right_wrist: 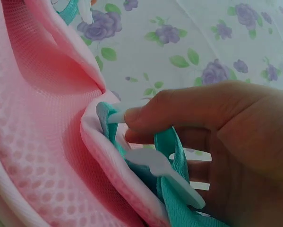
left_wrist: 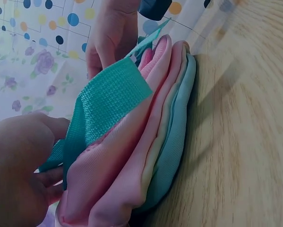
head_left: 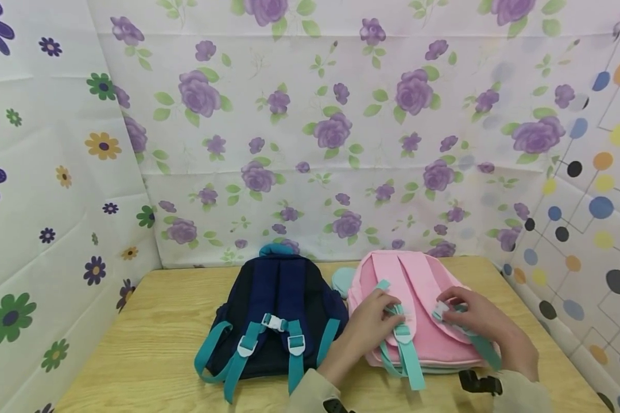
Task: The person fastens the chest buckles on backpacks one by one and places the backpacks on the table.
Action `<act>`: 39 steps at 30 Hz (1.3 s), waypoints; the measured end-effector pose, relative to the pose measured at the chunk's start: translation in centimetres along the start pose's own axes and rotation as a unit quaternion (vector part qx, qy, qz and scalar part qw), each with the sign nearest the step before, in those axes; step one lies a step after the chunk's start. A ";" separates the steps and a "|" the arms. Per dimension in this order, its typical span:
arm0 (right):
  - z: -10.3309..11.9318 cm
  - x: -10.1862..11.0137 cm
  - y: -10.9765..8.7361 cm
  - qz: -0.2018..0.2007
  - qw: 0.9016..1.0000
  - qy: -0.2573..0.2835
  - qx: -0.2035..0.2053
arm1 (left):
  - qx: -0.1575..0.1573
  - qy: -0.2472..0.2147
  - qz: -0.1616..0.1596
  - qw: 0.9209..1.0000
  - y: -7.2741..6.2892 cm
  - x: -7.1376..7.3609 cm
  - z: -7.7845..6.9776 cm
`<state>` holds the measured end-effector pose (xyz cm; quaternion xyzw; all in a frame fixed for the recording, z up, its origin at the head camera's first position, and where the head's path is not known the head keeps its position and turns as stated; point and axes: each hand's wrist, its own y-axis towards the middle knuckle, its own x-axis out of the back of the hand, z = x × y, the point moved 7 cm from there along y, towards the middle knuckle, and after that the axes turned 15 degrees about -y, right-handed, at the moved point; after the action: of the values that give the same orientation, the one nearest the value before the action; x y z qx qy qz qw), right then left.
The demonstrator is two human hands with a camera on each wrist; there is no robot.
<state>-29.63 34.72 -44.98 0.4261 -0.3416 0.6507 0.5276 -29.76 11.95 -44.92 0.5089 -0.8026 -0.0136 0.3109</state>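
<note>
A pink backpack [head_left: 444, 347] lies with its shoulder straps facing up, seen edge-on in the left wrist view. Over its left shoulder strap, my left hand [head_left: 369, 321] pinches a teal webbing strap [head_left: 383, 284]; what the fingertips hold is partly hidden. A white adjuster buckle [head_left: 403, 334] with a hanging teal tail is just below those fingers. My right hand [head_left: 475, 312] pinches a small white buckle piece [right_wrist: 116, 117] between thumb and finger at the right shoulder strap. Below it in the right wrist view is a white adjuster [right_wrist: 150, 161] threaded with teal webbing.
A navy backpack [head_left: 279, 287] lies to the left, its white chest clip [head_left: 274, 323] joined between teal straps. A round pale teal item [head_left: 343, 280] shows between the two bags. Both rest on a wooden table [head_left: 150, 332], with patterned cloth walls on three sides.
</note>
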 end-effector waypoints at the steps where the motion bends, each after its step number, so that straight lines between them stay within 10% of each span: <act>1: 0.1 0.0 0.0 -0.002 1.000 0.003 0.005 | 0.000 -0.002 -0.001 1.000 0.0 0.1 0.1; 24: 2.9 -0.3 0.9 -0.056 0.996 0.019 0.070 | 0.014 -0.021 -0.006 1.000 -0.7 0.1 1.7; 39: 3.4 -1.1 1.3 -0.022 0.996 0.039 0.075 | 0.040 -0.031 -0.023 0.998 -1.0 -0.5 2.6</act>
<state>-30.11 30.96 -44.64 0.4461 -0.2614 0.6791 0.5210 -30.16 11.17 -47.58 0.5389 -0.7996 -0.0045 0.2652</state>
